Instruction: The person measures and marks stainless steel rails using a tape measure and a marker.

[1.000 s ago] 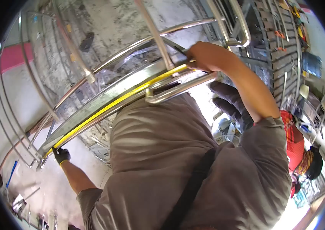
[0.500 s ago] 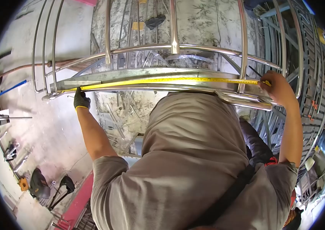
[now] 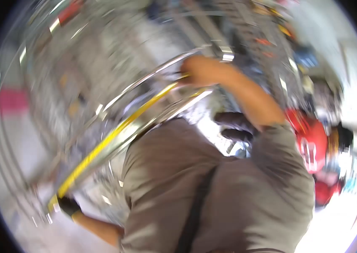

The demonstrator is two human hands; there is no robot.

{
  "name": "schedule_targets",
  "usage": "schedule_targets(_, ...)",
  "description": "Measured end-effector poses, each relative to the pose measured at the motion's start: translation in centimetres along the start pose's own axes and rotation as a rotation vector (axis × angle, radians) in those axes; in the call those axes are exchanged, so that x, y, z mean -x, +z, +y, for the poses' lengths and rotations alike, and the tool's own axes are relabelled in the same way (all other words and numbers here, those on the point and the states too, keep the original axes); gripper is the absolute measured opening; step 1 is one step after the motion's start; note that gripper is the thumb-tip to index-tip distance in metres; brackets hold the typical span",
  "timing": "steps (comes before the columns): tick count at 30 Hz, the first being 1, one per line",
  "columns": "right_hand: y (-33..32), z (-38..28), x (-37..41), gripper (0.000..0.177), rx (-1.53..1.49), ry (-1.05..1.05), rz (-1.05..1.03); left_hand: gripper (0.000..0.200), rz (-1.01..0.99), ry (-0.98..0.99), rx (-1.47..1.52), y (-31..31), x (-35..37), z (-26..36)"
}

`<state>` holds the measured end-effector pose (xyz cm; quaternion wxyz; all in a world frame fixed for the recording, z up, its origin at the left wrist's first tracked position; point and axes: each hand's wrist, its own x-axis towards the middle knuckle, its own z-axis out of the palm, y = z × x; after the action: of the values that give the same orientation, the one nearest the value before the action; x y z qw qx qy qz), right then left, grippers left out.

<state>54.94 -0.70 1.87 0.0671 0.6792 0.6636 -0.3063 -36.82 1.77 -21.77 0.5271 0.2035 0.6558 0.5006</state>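
A yellow tape measure (image 3: 111,137) stretches diagonally between my two hands, along a shiny metal tube frame (image 3: 144,76). My left hand (image 3: 69,205), in a dark glove with a yellow cuff, is closed at the tape's lower left end. Bare and held higher up, my right hand (image 3: 195,69) grips the other end near the corner of the frame. Motion blur hides the exact finger positions and the markings on the tape.
Another person in a red top (image 3: 309,139) is at the right. Metal bars and racks (image 3: 246,25) fill the upper right. A pink object (image 3: 8,101) shows at the left edge, beside thin upright tubes (image 3: 3,152).
The view has swung round, so the tape and frame now slant from lower left to upper right. Both hands stay at the tape's ends. The person in red has come more into view.
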Motion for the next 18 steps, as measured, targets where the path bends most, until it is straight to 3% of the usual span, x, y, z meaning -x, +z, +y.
schedule_targets(3,1.0,-0.1,1.4,0.054,-0.023,-0.118,0.226,0.037,-0.166,0.251,-0.01,7.0,0.7,2.0)
schedule_targets(4,-0.1,-1.6,2.7,0.049,-0.002,-0.053,0.192,0.021,-0.277,0.117,0.232,12.2,2.1,4.6)
schedule_targets(5,0.9,-1.5,3.1,0.046,0.1,-0.122,0.339,0.02,-0.186,0.16,0.252,20.5,7.5,7.4)
schedule_targets(6,1.4,-2.2,4.4,0.044,0.1,-0.118,0.458,0.025,-0.553,0.173,0.228,20.4,4.5,8.5)
schedule_targets(8,2.0,-4.0,7.1,0.041,0.021,-0.074,0.518,0.045,-1.685,-0.275,0.534,24.1,-1.4,11.1)
schedule_targets(11,4.7,-5.8,11.2,0.037,-0.036,-0.034,0.643,0.063,-1.826,-0.361,0.52,29.9,-5.7,14.0)
schedule_targets(13,6.0,-6.6,14.3,0.042,-0.094,0.043,0.634,0.042,-1.112,0.181,0.326,36.2,2.5,15.3)
schedule_targets(14,7.0,-6.5,15.7,0.045,-0.119,0.079,0.612,0.033,-0.733,0.308,0.112,39.7,7.2,16.1)
schedule_targets(18,11.0,-5.2,21.5,0.039,-0.234,0.15,0.658,0.042,-1.221,0.246,-0.014,44.0,8.1,16.3)
